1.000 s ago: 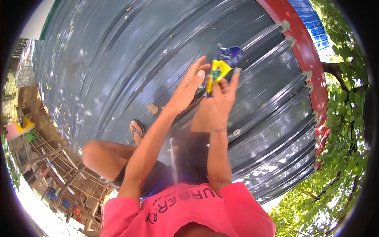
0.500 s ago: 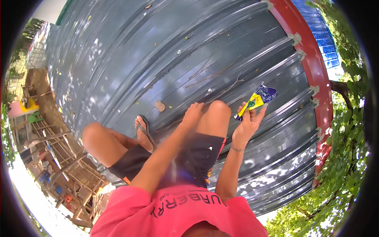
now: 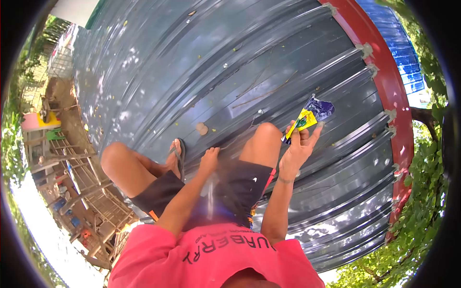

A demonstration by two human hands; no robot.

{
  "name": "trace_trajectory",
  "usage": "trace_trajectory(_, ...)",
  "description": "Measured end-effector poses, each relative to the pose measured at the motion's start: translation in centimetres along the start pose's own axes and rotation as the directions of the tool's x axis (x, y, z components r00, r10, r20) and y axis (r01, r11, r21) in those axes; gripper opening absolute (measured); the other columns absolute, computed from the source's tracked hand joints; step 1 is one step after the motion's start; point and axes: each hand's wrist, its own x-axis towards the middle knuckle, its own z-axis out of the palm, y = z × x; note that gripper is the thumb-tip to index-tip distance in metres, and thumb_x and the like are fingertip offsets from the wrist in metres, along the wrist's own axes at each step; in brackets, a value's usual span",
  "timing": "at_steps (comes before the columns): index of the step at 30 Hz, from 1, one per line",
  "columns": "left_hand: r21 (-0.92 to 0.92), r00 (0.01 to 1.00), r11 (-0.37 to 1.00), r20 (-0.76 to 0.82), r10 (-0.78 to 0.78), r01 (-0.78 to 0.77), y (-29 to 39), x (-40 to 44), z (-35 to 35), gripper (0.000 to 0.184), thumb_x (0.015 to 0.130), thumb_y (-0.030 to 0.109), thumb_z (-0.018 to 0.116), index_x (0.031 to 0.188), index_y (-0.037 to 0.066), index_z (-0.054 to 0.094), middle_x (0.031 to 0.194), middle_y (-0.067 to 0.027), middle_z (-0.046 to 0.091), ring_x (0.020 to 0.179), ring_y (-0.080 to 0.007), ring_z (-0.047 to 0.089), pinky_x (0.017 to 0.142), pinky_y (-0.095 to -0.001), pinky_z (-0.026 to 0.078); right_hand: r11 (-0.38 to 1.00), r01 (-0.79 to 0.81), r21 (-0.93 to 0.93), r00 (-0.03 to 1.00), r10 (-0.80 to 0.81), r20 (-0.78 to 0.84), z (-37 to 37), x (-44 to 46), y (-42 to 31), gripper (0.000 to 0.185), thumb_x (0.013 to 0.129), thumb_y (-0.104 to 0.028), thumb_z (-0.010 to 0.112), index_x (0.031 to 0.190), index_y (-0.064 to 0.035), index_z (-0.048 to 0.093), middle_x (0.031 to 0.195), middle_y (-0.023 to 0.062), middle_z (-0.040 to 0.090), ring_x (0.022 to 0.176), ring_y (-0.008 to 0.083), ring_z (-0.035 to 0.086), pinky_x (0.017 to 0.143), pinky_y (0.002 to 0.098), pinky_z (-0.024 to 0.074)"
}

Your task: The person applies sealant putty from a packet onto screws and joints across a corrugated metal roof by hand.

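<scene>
My right hand (image 3: 298,149) holds a crumpled blue and yellow plastic wrapper (image 3: 309,116) between its thumb and fingers, raised beside my right knee. The wrapper has a green mark on its yellow part, and its shiny dark blue end spreads upward. My left hand (image 3: 209,161) is between my knees, near the inner side of my right thigh. Its fingers look curled together, and the palm is hidden, so I cannot make out what is in it. A sandal (image 3: 179,156) is on my left foot, close to the left hand.
I sit on a dark ribbed metal roof (image 3: 158,86). Thin twigs (image 3: 266,92) and a round brown piece (image 3: 201,128) lie on it. Red edging (image 3: 391,81) borders the right side, with leafy branches (image 3: 427,158) beyond. Wooden framework (image 3: 86,187) stands lower down at left.
My left hand has come off my right knee and moved left and back toward my body. My right hand keeps hold of the wrapper, nearly in place. The view has shifted slightly.
</scene>
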Motion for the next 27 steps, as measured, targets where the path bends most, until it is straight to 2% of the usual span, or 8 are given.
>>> trace_trajectory(5,-0.145,0.998,0.989,0.051,0.021,-0.013,3.7,0.7,-7.9,0.043,0.097,0.017,0.061,0.138,0.007,0.058,0.127,-0.02,0.066,0.12,-0.0394,0.061,0.104,-0.0454,0.049,0.987,-0.016,-0.16,0.997,0.027,0.071,0.1,-1.2,-0.3,0.087,0.097,0.002,0.062,0.165,-0.0045,0.007,0.1,0.0074,0.066,0.085,0.0108,0.063,0.077,0.0269,0.0519)
trace_trajectory(9,-0.742,0.98,0.668,0.089,0.177,-0.053,12.0,1.4,-18.8,0.044,0.107,0.027,0.056,0.143,0.003,0.055,0.133,-0.0149,0.067,0.13,-0.0273,0.058,0.11,-0.0392,0.043,0.964,0.026,-0.263,0.98,0.028,0.199,2.5,-3.0,1.6,0.093,0.094,0.005,0.063,0.165,-0.0046,0.003,0.096,0.0072,0.067,0.082,0.0103,0.061,0.072,0.0249,0.0513)
trace_trajectory(11,-0.779,0.973,0.616,0.033,0.229,-0.119,14.9,0.6,-20.9,0.043,0.105,0.026,0.057,0.14,0.001,0.057,0.129,-0.0148,0.068,0.125,-0.0231,0.06,0.105,-0.0378,0.046,0.929,0.137,-0.344,0.948,-0.023,0.316,4.1,-3.7,2.4,0.094,0.093,0.007,0.062,0.166,-0.0056,0.004,0.095,0.0081,0.067,0.083,0.0099,0.061,0.072,0.0244,0.0515)
trace_trajectory(13,-0.76,0.965,0.636,0.045,0.257,-0.134,15.1,0.3,-20.9,0.041,0.104,0.024,0.059,0.137,-0.001,0.058,0.125,-0.0128,0.069,0.116,-0.0184,0.063,0.1,-0.0353,0.049,0.974,-0.064,-0.216,0.955,0.122,0.269,7.1,-5.9,1.2,0.094,0.092,0.006,0.063,0.165,-0.003,0.005,0.094,0.0087,0.069,0.086,0.0112,0.063,0.077,0.0256,0.0524)
trace_trajectory(16,-0.808,0.977,0.576,0.202,0.074,0.123,14.1,-0.2,-19.5,0.039,0.104,0.023,0.059,0.134,-0.001,0.059,0.122,-0.01,0.069,0.107,-0.0148,0.064,0.095,-0.0325,0.05,0.965,0.102,-0.241,0.963,-0.035,0.267,8.5,-5.7,2.1,0.092,0.093,0.005,0.063,0.164,-0.0011,0.005,0.094,0.0092,0.07,0.087,0.0117,0.064,0.077,0.0259,0.0529)
trace_trajectory(17,-0.797,0.991,0.601,0.119,0.057,0.061,14.2,-0.3,-18.8,0.037,0.104,0.024,0.059,0.13,-0.002,0.062,0.116,-0.0072,0.069,0.099,-0.0119,0.063,0.088,-0.0306,0.051,0.975,0.08,-0.207,0.967,-0.025,0.254,8.8,-5.7,2.1,0.093,0.092,0.004,0.064,0.164,0.0001,0.005,0.093,0.0089,0.07,0.085,0.0121,0.064,0.076,0.0247,0.0524)
trace_trajectory(20,-0.869,0.994,0.492,-0.091,-0.054,-0.053,16.7,-1.0,-18.5,0.033,0.105,0.026,0.057,0.123,-0.001,0.065,0.102,-0.0089,0.072,0.092,-0.0103,0.063,0.081,-0.0308,0.051,0.991,-0.014,-0.131,0.963,0.049,0.265,8.8,-5.3,1.8,0.095,0.092,0.002,0.065,0.164,0.0008,0.004,0.094,0.009,0.07,0.082,0.0119,0.064,0.077,0.0245,0.052)
trace_trajectory(27,-0.612,0.993,0.783,-0.045,0.109,-0.114,15.4,-1.1,-21.6,0.032,0.108,0.025,0.049,0.103,-0.002,0.065,0.082,-0.0125,0.073,0.076,-0.0199,0.07,0.072,-0.0348,0.053,0.841,-0.519,0.153,0.81,0.427,0.401,6.9,-2.4,0.2,0.107,0.084,0.007,0.073,0.162,0.0052,-0.001,0.095,0.0118,0.073,0.086,0.0152,0.07,0.086,0.0289,0.0537)
